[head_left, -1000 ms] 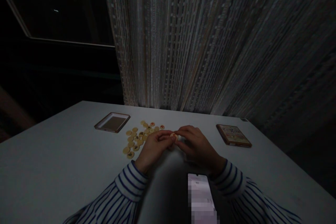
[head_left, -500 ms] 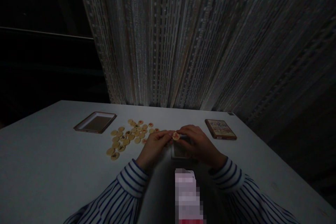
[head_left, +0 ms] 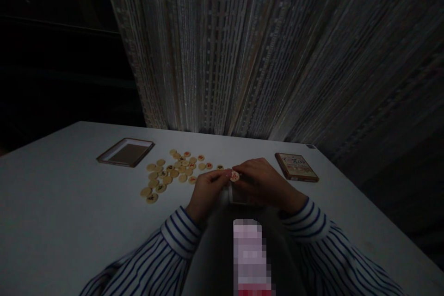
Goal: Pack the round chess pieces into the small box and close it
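Between the fingertips of my two hands is a round xiangqi piece (head_left: 235,176) with a red character facing up. My left hand (head_left: 208,190) pinches it from the left with thumb and forefinger. From the other side, the bent fingers of my right hand (head_left: 266,186) close on it. Right below them sits a small shallow box tray (head_left: 230,197), partly covered by my right hand. Loose xiangqi pieces (head_left: 167,180) lie scattered left of my hands, some with red or black characters, others blank side up. One black-marked piece (head_left: 220,167) rests just beyond my fingers.
An open shallow box half (head_left: 143,153) lies at the far left of the white table (head_left: 69,203). On the right is a closed box with a printed lid (head_left: 297,167). A string curtain (head_left: 222,55) hangs behind the table. A blurred-out object (head_left: 250,254) is low in front.
The view has shifted slightly. The held piece has turned, and its red character looks different. Past my fingers, a black-marked piece now shows. Both hands stay together over the tray.
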A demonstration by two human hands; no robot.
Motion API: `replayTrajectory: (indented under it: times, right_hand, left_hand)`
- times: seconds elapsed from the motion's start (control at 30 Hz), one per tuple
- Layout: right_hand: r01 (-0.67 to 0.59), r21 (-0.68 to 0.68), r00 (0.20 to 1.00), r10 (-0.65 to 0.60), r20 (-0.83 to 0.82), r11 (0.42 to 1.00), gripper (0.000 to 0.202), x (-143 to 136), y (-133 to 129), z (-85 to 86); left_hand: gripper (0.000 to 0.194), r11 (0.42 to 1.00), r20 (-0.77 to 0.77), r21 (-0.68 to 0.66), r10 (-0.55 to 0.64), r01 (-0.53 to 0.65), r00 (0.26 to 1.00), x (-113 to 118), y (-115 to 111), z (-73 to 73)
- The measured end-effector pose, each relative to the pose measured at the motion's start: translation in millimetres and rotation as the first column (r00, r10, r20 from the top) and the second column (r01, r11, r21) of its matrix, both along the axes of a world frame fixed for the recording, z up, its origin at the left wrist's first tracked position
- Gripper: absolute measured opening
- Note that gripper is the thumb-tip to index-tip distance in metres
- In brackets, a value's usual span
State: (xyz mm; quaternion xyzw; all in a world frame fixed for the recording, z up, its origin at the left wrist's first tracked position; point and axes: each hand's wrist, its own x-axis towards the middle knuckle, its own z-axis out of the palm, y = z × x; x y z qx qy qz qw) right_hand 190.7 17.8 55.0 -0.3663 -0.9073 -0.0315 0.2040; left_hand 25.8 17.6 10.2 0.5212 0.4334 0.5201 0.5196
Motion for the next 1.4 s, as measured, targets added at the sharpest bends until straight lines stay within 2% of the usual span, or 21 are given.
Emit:
replayTrajectory:
  times: [0.1,0.4,0.63,0.83,1.0,1.13,1.23,1.4]
  right_hand:
    - [-0.008,-0.032,0.996,0.011,0.087,0.999,0.024,-1.5,3.0,2.7]
    - [-0.012,-0.075,0.973,0.029,0.230,0.997,0.019,-1.6,8.0,10.2]
    - [-0.045,-0.008,0.951,0.045,0.307,0.999,0.015,1.8,18.0,1.9]
    - [-0.012,-0.031,0.939,0.022,0.344,0.999,0.020,3.9,17.8,2.3]
    - [0.024,-0.094,0.948,0.007,0.318,0.995,0.018,8.8,13.4,6.6]
    - [0.066,-0.145,0.940,-0.013,0.340,0.987,0.015,13.8,11.9,5.8]
    - [0.060,-0.187,0.939,0.008,0.345,0.981,0.017,17.0,12.3,1.8]
    - [0.043,-0.233,0.943,0.038,0.332,0.972,0.016,18.5,12.8,-3.2]
  left_hand:
    - [0.022,0.999,-0.025,0.017,0.036,-0.035,0.999,-0.2,0.1,-4.2]
    - [0.022,1.000,-0.067,0.015,0.017,-0.016,0.998,4.2,-0.5,-9.3]
    - [0.022,0.999,-0.062,-0.018,0.028,-0.029,0.998,5.5,-1.7,-10.7]
    - [0.023,0.999,-0.092,-0.013,0.037,-0.039,0.995,6.5,-1.8,-14.9]
    - [0.020,0.998,-0.175,0.055,0.054,-0.045,0.983,6.3,0.6,-26.6]
    - [0.019,0.980,-0.326,0.199,0.074,-0.008,0.942,4.6,1.6,-37.8]
    - [0.018,0.967,-0.407,0.253,0.089,0.018,0.909,2.9,0.7,-38.8]
    - [0.018,0.961,-0.459,0.276,0.121,0.011,0.880,0.8,0.7,-36.5]
